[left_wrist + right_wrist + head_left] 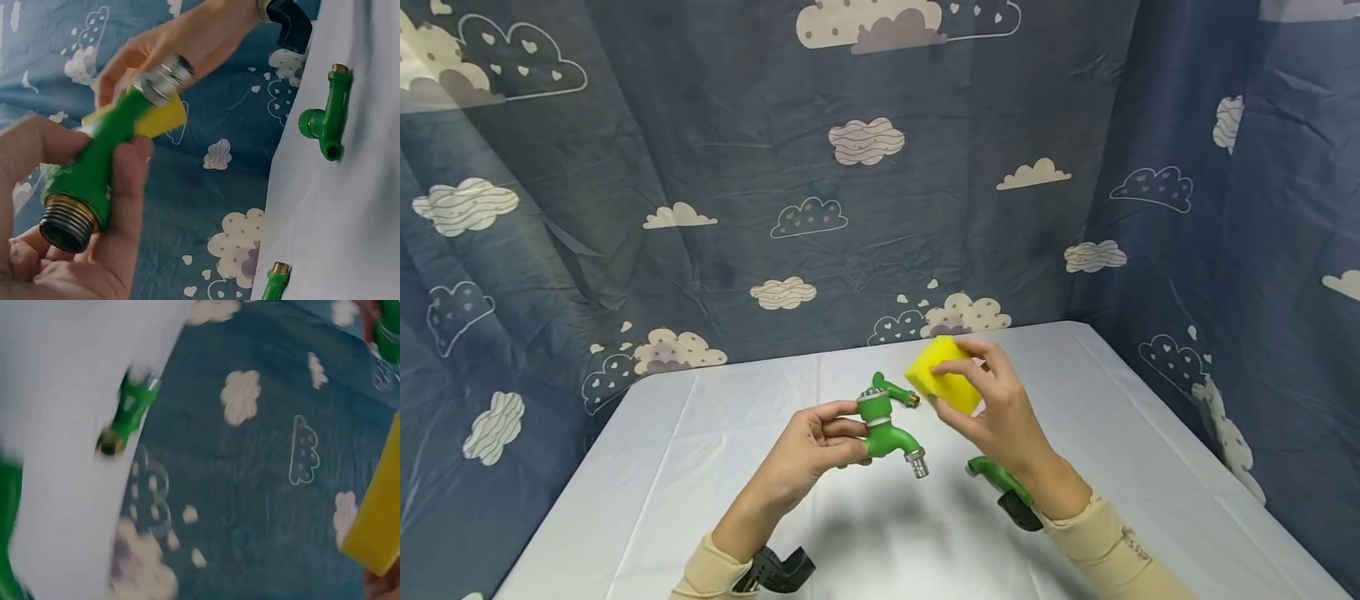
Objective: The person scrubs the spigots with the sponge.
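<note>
Left fingers (837,410) curled round upright green metal-nozzled tap (887,438); right fingers (962,367) pinch yellow sponge block (951,390), tap's right, apart.

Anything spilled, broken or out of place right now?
Nothing stands out: the left hand holds a green tap, the right hand a yellow sponge; two other green fittings lie on the white tabletop, no spill visible.

Left hand (811,447) and right hand (1000,402) are raised, fingers (967,368) seemingly curled.
</note>
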{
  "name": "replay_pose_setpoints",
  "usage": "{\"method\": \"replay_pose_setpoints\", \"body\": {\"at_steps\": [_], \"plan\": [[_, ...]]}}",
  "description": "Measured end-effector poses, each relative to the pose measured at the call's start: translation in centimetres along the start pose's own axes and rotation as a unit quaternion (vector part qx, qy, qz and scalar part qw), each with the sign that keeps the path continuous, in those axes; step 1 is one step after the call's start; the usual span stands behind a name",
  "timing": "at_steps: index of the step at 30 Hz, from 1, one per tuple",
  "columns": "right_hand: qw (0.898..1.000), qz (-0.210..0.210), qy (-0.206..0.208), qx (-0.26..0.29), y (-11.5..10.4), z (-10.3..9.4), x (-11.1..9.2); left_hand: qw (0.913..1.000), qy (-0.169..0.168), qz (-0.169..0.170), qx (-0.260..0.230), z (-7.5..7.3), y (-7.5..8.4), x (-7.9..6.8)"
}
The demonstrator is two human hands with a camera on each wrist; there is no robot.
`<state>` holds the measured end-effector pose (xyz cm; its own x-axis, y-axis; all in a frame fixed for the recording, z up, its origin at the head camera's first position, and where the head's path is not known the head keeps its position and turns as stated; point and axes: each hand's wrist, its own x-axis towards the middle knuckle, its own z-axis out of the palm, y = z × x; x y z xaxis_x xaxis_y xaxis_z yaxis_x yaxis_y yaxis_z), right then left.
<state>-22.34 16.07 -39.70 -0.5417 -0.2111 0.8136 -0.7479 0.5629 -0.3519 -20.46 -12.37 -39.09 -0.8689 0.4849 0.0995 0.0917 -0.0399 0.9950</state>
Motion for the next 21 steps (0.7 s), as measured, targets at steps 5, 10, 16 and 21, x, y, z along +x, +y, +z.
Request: {"method": "replay_pose_setpoints", "body": {"at_steps": [5,10,16,21], "plan": [[0.949,0.168,-0.055,0.263,-0.4,-0.4,0.3,0.995,-0.03,0.031,-0.09,0.1,0.0,-0.2],[0.838,0.241,-0.164,0.462,-1.8,0.4,-0.1,0.9891,-0.014,0.053,-0.136,0.7,0.1,-0.2],[0.751,0.277,-0.221,0.557,-2.5,0.5,-0.4,0.9843,0.046,0.077,-0.152,1.2,0.2,-0.2],[0.704,0.291,-0.244,0.6,-1.8,0.1,-0.4,0.9774,0.092,0.106,-0.157,1.3,0.3,-0.1]]}}
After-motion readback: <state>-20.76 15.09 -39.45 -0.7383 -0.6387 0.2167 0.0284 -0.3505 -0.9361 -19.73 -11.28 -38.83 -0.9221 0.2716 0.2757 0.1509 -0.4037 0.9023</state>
